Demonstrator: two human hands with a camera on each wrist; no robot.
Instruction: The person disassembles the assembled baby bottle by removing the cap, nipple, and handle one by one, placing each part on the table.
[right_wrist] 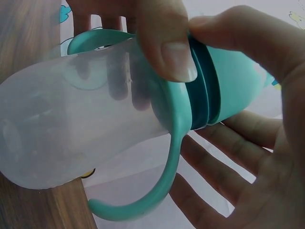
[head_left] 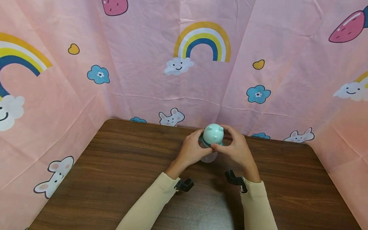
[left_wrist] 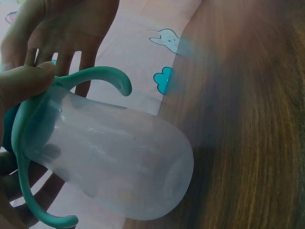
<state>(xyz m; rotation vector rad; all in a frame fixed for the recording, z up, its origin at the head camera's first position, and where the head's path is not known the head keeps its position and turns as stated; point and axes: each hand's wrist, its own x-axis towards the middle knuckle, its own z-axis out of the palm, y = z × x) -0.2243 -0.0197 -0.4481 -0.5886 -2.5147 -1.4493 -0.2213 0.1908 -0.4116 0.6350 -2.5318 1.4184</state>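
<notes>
A baby bottle [head_left: 209, 157] with a clouded see-through body stands between the two hands near the table's back edge. Its rounded mint lid [head_left: 213, 134] has small ear-like bumps, and a curved teal handle [right_wrist: 138, 205] juts from each side of the collar. My left hand [head_left: 192, 148] grips the bottle about the collar, its thumb pressing there and its fingers behind the body. From the other side my right hand [head_left: 239, 148] holds the lid, thumb in front and fingers behind. Whether the base touches the table cannot be told.
The dark wood-grain table [head_left: 129, 169] spreads around the arms. Pink cloth [head_left: 143, 64] printed with rainbows, rabbits and flowers rises behind it and on both sides. Each wrist carries a black camera mount [head_left: 184, 185] over a beige sleeve.
</notes>
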